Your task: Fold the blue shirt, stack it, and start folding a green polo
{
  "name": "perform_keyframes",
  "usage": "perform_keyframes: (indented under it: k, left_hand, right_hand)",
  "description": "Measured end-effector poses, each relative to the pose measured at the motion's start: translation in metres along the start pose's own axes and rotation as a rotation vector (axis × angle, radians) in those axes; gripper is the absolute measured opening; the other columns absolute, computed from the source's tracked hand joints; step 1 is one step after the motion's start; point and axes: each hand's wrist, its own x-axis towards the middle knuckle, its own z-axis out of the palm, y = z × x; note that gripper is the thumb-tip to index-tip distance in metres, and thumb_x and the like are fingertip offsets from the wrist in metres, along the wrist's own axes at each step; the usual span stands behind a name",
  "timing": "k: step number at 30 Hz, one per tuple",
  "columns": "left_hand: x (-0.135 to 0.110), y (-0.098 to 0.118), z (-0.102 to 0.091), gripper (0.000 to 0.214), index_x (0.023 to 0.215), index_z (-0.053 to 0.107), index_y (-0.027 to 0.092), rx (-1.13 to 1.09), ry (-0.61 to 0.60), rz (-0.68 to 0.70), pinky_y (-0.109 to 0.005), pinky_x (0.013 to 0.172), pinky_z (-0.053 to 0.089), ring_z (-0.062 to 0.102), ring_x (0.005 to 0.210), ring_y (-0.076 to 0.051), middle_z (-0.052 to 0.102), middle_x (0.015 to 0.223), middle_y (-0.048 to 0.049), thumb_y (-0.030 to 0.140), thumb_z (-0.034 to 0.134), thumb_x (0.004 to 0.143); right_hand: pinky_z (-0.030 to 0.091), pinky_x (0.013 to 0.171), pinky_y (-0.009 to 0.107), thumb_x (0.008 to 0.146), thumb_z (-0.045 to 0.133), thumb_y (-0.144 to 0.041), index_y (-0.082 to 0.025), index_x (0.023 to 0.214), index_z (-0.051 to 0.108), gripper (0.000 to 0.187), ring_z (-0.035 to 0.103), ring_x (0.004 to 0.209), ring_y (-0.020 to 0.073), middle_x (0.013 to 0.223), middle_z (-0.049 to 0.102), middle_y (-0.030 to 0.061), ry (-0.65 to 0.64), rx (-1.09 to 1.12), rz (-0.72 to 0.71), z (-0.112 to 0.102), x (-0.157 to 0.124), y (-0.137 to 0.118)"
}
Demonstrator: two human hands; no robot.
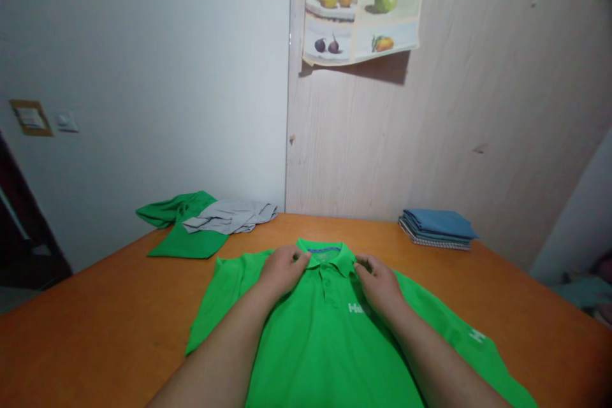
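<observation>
A bright green polo shirt (325,344) lies front side up before me, with its collar pointing away. White lettering marks the chest and one sleeve. At the left side of the collar, my left hand (285,268) is closed, with thumb and fingers pinching the fabric. My right hand (378,277) pinches the shirt at the collar's right side, above the chest lettering. The lower part of the shirt runs out of view, and my forearms cover some of its body.
The shirt rests on an orange-brown table (119,312). At the back left, a grey garment (234,215) lies over another green garment (191,243). A stack of folded blue and checked cloths (437,228) sits at the back right. Walls stand directly behind the table.
</observation>
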Motion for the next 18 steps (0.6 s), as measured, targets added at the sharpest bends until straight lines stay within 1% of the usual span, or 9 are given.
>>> perform_keyframes:
  k: [2,4,7,9,11,13,14,16,18]
  left_hand:
    - [-0.002,0.004,-0.001,0.039,0.079,0.068,0.022,0.025,-0.074,0.035,-0.028,0.066,0.041,0.065,0.082,-0.021,0.072,0.086,-0.0042,0.05,0.046,0.094]
    - [-0.004,0.008,-0.002,0.03,0.079,0.069,0.022,0.095,-0.123,0.041,-0.029,0.068,0.042,0.065,0.085,-0.023,0.072,0.089,-0.005,0.046,0.053,0.09]
    - [-0.007,0.013,-0.002,0.021,0.085,0.07,0.023,0.16,-0.099,0.068,-0.031,0.075,0.043,0.065,0.091,-0.025,0.072,0.094,-0.0061,0.038,0.056,0.088]
    - [-0.008,0.016,0.0,0.02,0.087,0.07,0.023,0.129,-0.093,0.133,-0.031,0.077,0.044,0.064,0.092,-0.024,0.072,0.096,-0.0058,0.034,0.053,0.089]
    - [-0.008,0.018,0.003,0.021,0.088,0.07,0.023,0.062,-0.13,0.22,-0.031,0.078,0.045,0.064,0.091,-0.022,0.071,0.095,-0.0051,0.031,0.051,0.09]
    - [-0.009,0.02,0.007,0.022,0.093,0.072,0.024,0.023,-0.178,0.284,-0.032,0.08,0.046,0.063,0.094,-0.023,0.07,0.097,-0.0053,0.033,0.053,0.089]
    - [-0.01,0.02,0.008,0.023,0.097,0.072,0.024,0.026,-0.197,0.298,-0.034,0.083,0.047,0.062,0.097,-0.025,0.07,0.099,-0.006,0.036,0.055,0.088]
    - [-0.013,0.02,0.01,0.032,0.11,0.07,0.025,0.056,-0.222,0.295,-0.039,0.09,0.046,0.06,0.106,-0.029,0.068,0.109,-0.0081,0.042,0.059,0.086]
    - [-0.016,0.02,0.011,0.042,0.121,0.066,0.025,0.075,-0.233,0.276,-0.044,0.096,0.044,0.056,0.115,-0.032,0.064,0.12,-0.0097,0.046,0.06,0.086]
  right_hand:
    - [0.05,0.09,0.036,0.085,0.05,-0.037,-0.021,0.106,0.069,0.032,0.068,0.096,0.0236,0.102,0.075,0.0093,-0.017,-0.008,-0.008,0.0,0.0,0.001]
    - [0.049,0.09,0.035,0.085,0.05,-0.037,-0.021,0.106,0.069,0.033,0.067,0.097,0.0233,0.1,0.075,0.0085,-0.04,-0.032,-0.013,0.0,0.0,0.002]
    - [0.049,0.089,0.036,0.084,0.051,-0.035,-0.021,0.109,0.068,0.033,0.067,0.097,0.0233,0.1,0.075,0.0078,-0.068,-0.069,-0.019,-0.001,0.0,0.003]
    - [0.049,0.088,0.036,0.084,0.051,-0.034,-0.021,0.108,0.068,0.033,0.067,0.096,0.0236,0.1,0.074,0.0081,-0.068,-0.083,-0.027,-0.002,-0.001,0.002]
    - [0.049,0.085,0.035,0.084,0.05,-0.034,-0.021,0.104,0.068,0.03,0.067,0.093,0.0235,0.097,0.074,0.008,-0.045,-0.083,-0.036,-0.005,-0.002,-0.001]
    - [0.049,0.08,0.034,0.085,0.048,-0.033,-0.022,0.097,0.069,0.026,0.067,0.088,0.0226,0.092,0.074,0.0066,-0.037,-0.076,-0.053,-0.007,-0.002,-0.005]
    - [0.049,0.078,0.033,0.085,0.048,-0.033,-0.022,0.093,0.069,0.025,0.067,0.085,0.0219,0.089,0.074,0.0055,-0.053,-0.073,-0.068,-0.008,-0.003,-0.007]
    - [0.049,0.077,0.031,0.085,0.048,-0.031,-0.023,0.089,0.07,0.024,0.066,0.084,0.0207,0.086,0.074,0.0037,-0.136,-0.091,-0.106,-0.009,-0.004,-0.009]
    - [0.048,0.083,0.031,0.085,0.05,-0.029,-0.023,0.092,0.073,0.024,0.066,0.091,0.0206,0.092,0.075,0.0031,-0.232,-0.153,-0.137,-0.008,-0.006,-0.01]
